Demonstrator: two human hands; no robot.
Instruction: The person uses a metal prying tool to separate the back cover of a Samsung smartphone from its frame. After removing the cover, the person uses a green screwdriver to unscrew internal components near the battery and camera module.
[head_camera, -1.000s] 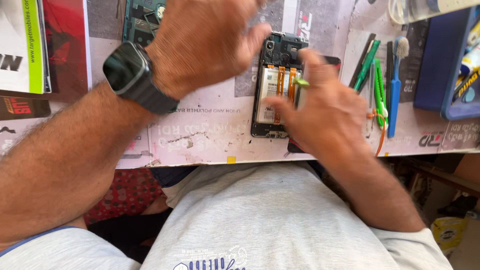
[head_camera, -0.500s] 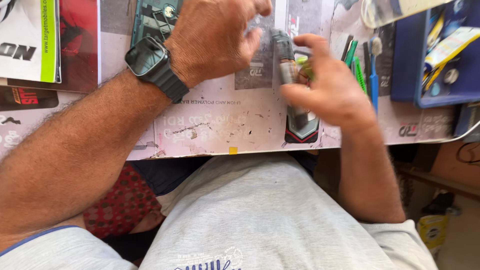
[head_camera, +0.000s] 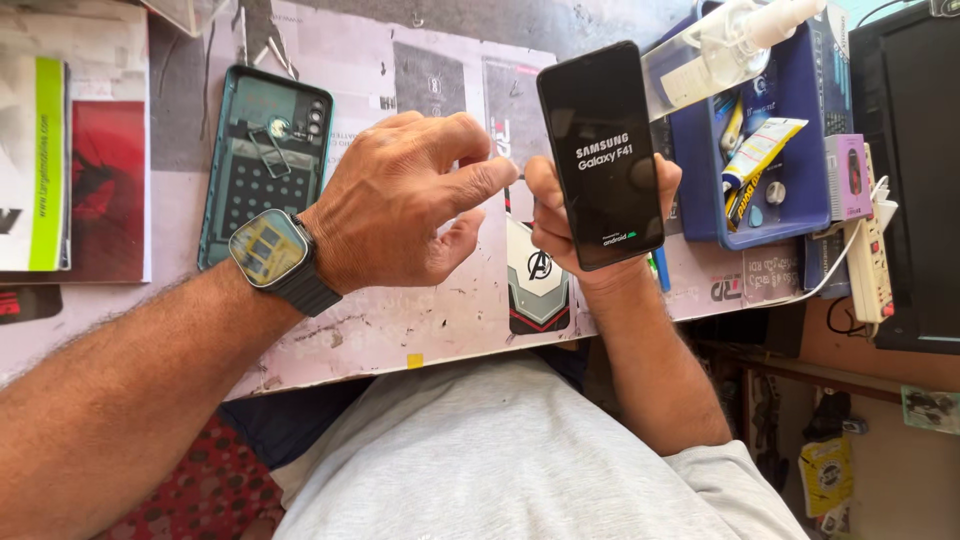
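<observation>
phone (head_camera: 600, 150) now lifted upright, screen lit; right hand (head_camera: 590, 225) grip clamped on it; left hand (head_camera: 400, 200) fingers apart.

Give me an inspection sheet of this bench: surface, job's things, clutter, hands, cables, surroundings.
Surface: worn pale mat over the bench, scuffed.
Job's things: phone held upright, screen lit with a boot logo; green back cover lies inside-up on the mat.
Clutter: blue tray with a tube and small parts; clear spray bottle across it; booklets at the far left.
Hands: right hand grips the phone from behind; left hand, wearing a watch, open beside it, fingertip near the phone's edge.
Cables: white power strip with a lead off the bench edge.
Surroundings: dark monitor at right; shelf below.
</observation>
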